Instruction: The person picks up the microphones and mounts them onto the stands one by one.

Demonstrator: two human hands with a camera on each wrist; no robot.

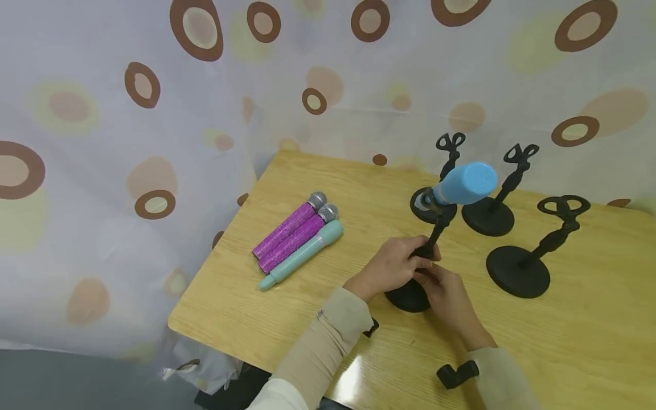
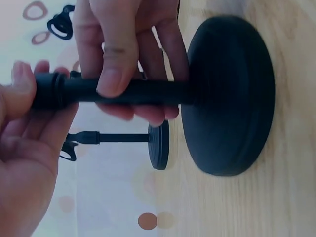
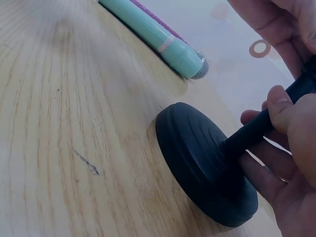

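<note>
A black microphone stand (image 2: 229,98) with a round base is between my two hands, a light blue microphone (image 1: 466,183) clipped at its top. My left hand (image 1: 392,265) grips the collar high on the pole, thumb on one side and fingers on the other in the left wrist view. Lower down, my right hand (image 3: 296,163) pinches the pole between thumb and fingers, just above the base. In the right wrist view the base (image 3: 197,163) looks to be at the tabletop; whether it rests flat I cannot tell.
Left on the wooden table (image 1: 230,319) lie two glittery purple microphones (image 1: 284,230) and a mint-green microphone (image 1: 302,254), side by side. Three more black stands (image 1: 517,272) with open clips stand behind and to the right. A patterned curtain (image 1: 328,68) hangs behind the table.
</note>
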